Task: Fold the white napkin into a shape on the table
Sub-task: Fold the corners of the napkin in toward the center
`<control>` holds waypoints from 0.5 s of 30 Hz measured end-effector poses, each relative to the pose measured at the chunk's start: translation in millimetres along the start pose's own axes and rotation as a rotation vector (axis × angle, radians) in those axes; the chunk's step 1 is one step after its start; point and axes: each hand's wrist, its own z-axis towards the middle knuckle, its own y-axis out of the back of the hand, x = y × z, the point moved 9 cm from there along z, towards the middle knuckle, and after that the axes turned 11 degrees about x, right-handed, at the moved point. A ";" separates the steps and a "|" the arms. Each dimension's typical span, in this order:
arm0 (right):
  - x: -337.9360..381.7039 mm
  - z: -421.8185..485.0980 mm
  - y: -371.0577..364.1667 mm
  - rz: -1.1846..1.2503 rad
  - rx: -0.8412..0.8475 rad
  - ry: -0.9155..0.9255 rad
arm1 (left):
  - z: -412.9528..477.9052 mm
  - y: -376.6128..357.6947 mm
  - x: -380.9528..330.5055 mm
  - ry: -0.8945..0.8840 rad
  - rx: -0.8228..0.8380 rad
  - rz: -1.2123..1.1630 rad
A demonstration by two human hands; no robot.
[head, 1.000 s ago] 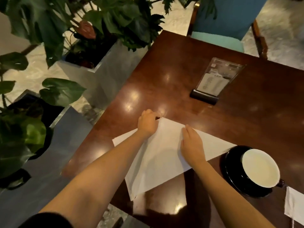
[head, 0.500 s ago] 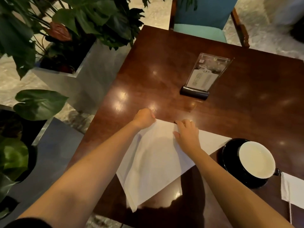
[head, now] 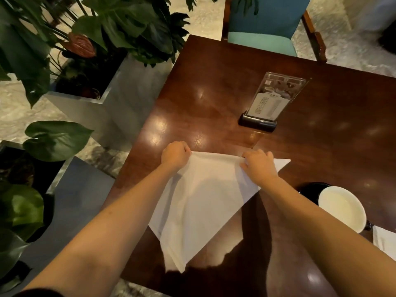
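The white napkin [head: 205, 202] lies folded into a triangle on the dark wooden table [head: 225, 86], its long edge away from me and its point toward the near table edge. My left hand [head: 174, 155] is closed on the napkin's far left corner. My right hand [head: 259, 166] presses and pinches the far edge near the right corner, whose tip sticks out to the right. Both forearms cover parts of the cloth's sides.
A black saucer with a white cup [head: 340, 209] stands right of the napkin. Another white cloth [head: 384, 241] lies at the right edge. A clear menu stand [head: 267, 103] is farther back. Potted plants [head: 85, 39] flank the left; a teal chair [head: 261, 22] faces me.
My right hand slid from the napkin's middle out along the far edge to the right. The left flap that stuck out is gone and the napkin now lies as a clean triangle.
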 end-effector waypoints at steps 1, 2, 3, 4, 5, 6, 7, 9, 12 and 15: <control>-1.9 -1.0 1.2 -0.028 0.010 -0.011 | -0.9 3.5 3.9 0.010 -0.032 -0.006; 1.0 -5.7 6.9 -0.045 0.021 -0.018 | -1.3 6.7 8.0 0.019 -0.063 -0.020; 8.5 -11.4 9.7 -0.066 0.044 -0.014 | -1.4 9.0 12.5 0.023 -0.088 -0.048; 23.2 -19.8 14.5 -0.106 0.044 0.025 | -1.1 10.6 16.9 0.020 -0.107 -0.079; 42.7 -31.2 18.8 -0.166 0.015 0.100 | -0.7 12.0 20.3 0.011 -0.122 -0.106; 63.4 -46.3 22.6 -0.221 -0.015 0.168 | -0.4 13.1 22.6 -0.003 -0.133 -0.122; 82.7 -61.9 24.4 -0.238 -0.029 0.224 | -0.9 13.8 23.8 -0.017 -0.139 -0.133; 109.5 -85.3 5.2 -0.179 0.092 0.291 | -2.3 15.4 23.6 -0.047 -0.153 -0.150; 131.8 -102.6 -34.3 -0.073 0.266 0.306 | -4.4 15.4 23.8 -0.054 -0.168 -0.162; 147.2 -114.9 -59.6 0.042 0.336 0.309 | -4.5 14.8 25.0 -0.044 -0.172 -0.179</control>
